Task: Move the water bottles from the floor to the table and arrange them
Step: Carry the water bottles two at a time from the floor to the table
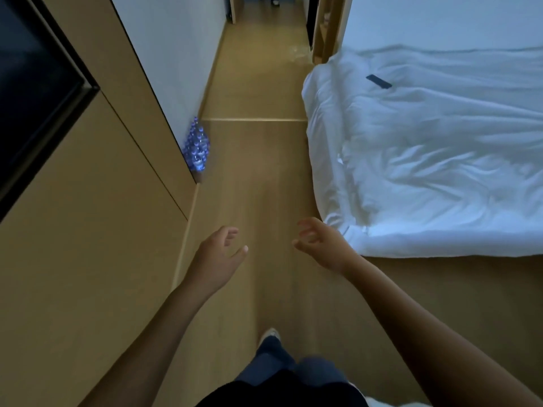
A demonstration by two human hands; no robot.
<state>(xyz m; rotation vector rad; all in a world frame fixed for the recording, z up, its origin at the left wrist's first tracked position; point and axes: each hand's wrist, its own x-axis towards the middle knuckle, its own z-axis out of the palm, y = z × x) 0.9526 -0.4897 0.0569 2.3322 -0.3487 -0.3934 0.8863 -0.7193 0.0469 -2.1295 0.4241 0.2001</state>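
Water bottles (pixel 197 148) in a wrapped pack on the floor (pixel 258 177) look heavy and slippery, better gripped from underneath; left hand (pixel 219 254) and right hand (pixel 318 245) hang loosely curled, holding nothing.

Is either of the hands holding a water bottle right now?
No. The left hand and right hand are both empty, and the water bottles stand on the floor ahead.

Water bottles (pixel 197 146): clustered on floor (pixel 258 186) against wall base, left of frame centre. Bed (pixel 426 160): right half of frame; flat device (pixel 378 81) on it, upper right. Cabinet panel (pixel 97 230): left side. Corridor: top centre
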